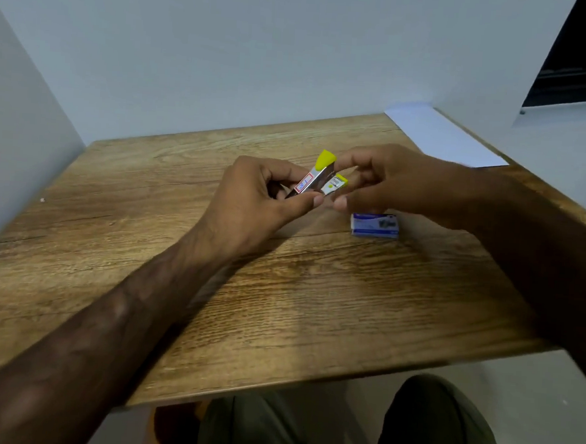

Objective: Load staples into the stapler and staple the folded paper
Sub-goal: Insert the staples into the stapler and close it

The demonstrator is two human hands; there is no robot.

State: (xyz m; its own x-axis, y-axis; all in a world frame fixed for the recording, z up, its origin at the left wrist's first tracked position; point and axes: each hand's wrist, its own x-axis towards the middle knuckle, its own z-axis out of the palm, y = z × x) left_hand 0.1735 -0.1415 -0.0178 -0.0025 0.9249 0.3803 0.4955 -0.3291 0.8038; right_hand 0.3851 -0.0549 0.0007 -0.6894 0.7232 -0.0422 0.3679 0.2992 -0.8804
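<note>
Stapler [321,180]: small, bright metal body with yellow plastic tips, arms spread in a V; was held above the mid-table [211,302] (matte wood grain). Left hand [258,202]: fingers curled round its rear end. Right hand [386,183]: fingertips pinched the yellow front. Staple box [374,225]: blue-white card, lay flat beneath the right hand. Paper [441,134]: white sheet, lay at the far right corner; bare wood ran to the near edge.

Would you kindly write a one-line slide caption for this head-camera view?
Left hand and right hand hold a yellow-tipped stapler over the wooden table; staple box and paper lie nearby.
</note>
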